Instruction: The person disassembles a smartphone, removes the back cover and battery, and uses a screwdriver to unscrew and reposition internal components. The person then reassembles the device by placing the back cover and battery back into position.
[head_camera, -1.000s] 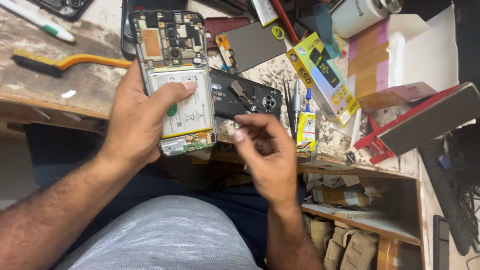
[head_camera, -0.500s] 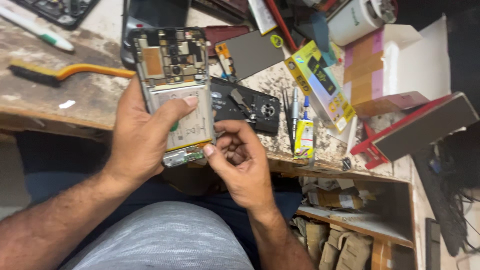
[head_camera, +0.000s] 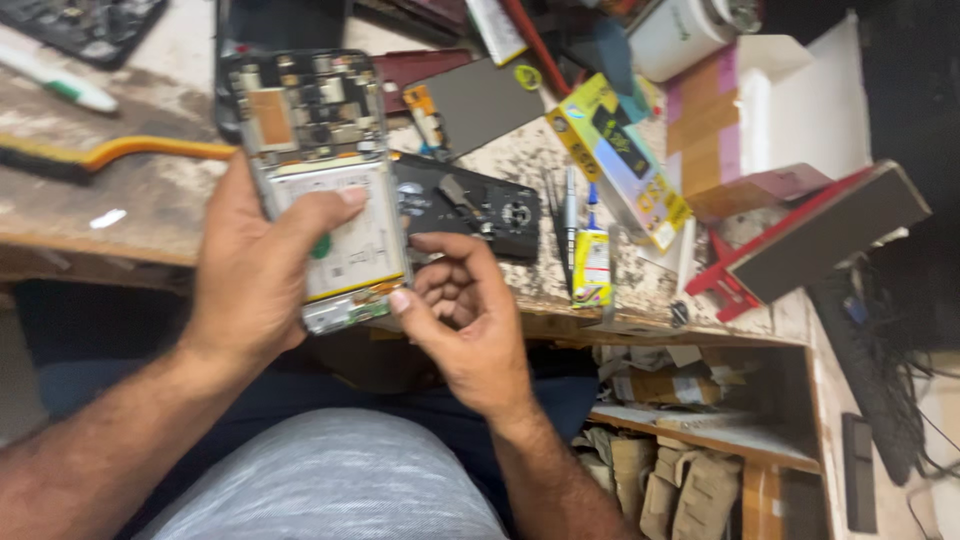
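A worn wooden workbench (head_camera: 130, 215) fills the upper half of the frame, its scuffed edge running from the left side toward the lower right. Below it at lower right, open shelves (head_camera: 700, 420) hold crumpled paper and cardboard. A white and pink box (head_camera: 790, 110) stands at upper right, with a red-edged dark board (head_camera: 820, 235) leaning just below it.

Left of centre, the opened phone (head_camera: 325, 185) is held upright over the bench edge, back cover off, so the circuit board shows at the top and the pale battery below it. The left hand (head_camera: 250, 280) grips it from the left side: the thumb lies across the battery face and the other fingers wrap behind, out of sight. The right hand (head_camera: 465, 320) sits at the phone's lower right corner, fingers curled in together, with thumb and forefinger tips pressed against the bottom edge of the phone; whether they pinch some small part there is too blurred to tell.

Just right of the phone, a black back cover (head_camera: 480, 205) lies flat on the bench. A grey panel (head_camera: 480, 100) rests above it, and a yellow packet (head_camera: 620, 160) lies slanted further right. A yellow-handled brush (head_camera: 120, 155) lies at the left. Tweezers (head_camera: 555, 215) and a small glue tube (head_camera: 592, 265) lie near the bench edge, right of the cover.
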